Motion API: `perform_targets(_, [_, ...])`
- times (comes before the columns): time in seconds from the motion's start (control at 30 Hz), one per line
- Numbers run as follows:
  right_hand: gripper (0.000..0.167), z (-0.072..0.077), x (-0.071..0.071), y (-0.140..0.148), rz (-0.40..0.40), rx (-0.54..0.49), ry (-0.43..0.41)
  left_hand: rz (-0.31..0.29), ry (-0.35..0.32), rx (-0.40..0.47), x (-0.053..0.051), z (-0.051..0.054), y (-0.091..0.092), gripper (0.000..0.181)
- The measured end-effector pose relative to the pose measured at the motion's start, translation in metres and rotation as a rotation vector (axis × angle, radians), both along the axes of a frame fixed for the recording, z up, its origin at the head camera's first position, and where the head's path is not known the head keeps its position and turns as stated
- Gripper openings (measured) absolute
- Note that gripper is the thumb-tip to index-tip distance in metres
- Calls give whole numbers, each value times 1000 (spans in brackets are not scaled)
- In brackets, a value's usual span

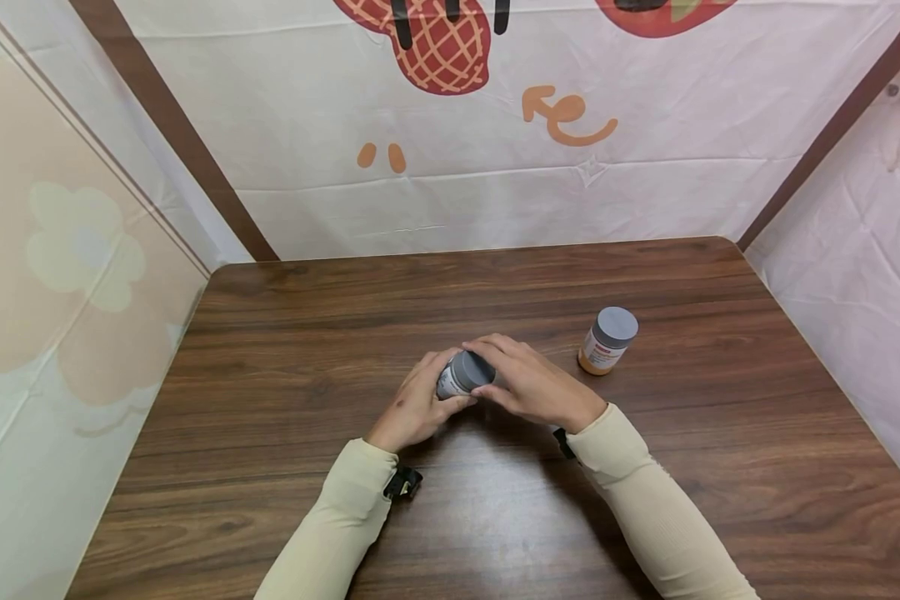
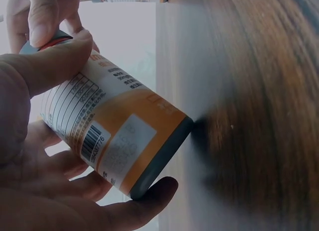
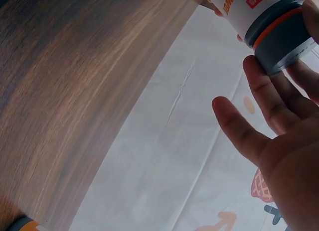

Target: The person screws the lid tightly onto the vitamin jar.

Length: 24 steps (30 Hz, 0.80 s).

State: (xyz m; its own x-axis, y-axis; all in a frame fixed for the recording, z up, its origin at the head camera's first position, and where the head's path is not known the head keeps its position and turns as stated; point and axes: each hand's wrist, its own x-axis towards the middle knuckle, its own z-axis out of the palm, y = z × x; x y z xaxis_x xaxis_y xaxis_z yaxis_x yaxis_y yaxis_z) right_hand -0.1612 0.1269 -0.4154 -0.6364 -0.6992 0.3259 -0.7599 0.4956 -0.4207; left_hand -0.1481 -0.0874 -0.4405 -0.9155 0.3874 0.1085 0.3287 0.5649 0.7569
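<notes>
A supplement jar (image 1: 450,382) with a white and orange label and a grey lid (image 1: 474,369) is tilted over the table, its lid leaning right. My left hand (image 1: 418,402) grips the jar's body; in the left wrist view the thumb crosses the label (image 2: 119,106) and the fingers curl beneath. The lower edge of its base is at or just above the wood; I cannot tell which. With thumb and fingertips, my right hand (image 1: 528,383) holds the lid's sides. The right wrist view shows the dark lid (image 3: 284,42) on the jar, above an orange ring.
A second, similar jar (image 1: 606,342) stands upright to the right, beyond the right hand. Brown wood grain covers the table (image 1: 307,333), and a printed white cloth (image 1: 495,200) hangs behind its far edge. More cloth hangs at both sides.
</notes>
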Motion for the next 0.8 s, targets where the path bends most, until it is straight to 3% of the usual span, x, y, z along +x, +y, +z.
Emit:
perform_targets(0.27, [58,3,2,-2,-4,5,7,19,-4,-12,2,-1,2,55])
perform_targets(0.5, [56,4,3,-2,-13,27,31,26,61,-8,5,-3,5,52])
perform_targets(0.8, [60,3,8,-4,-104,-4,-122,64,-8,-5,3,2,3,54])
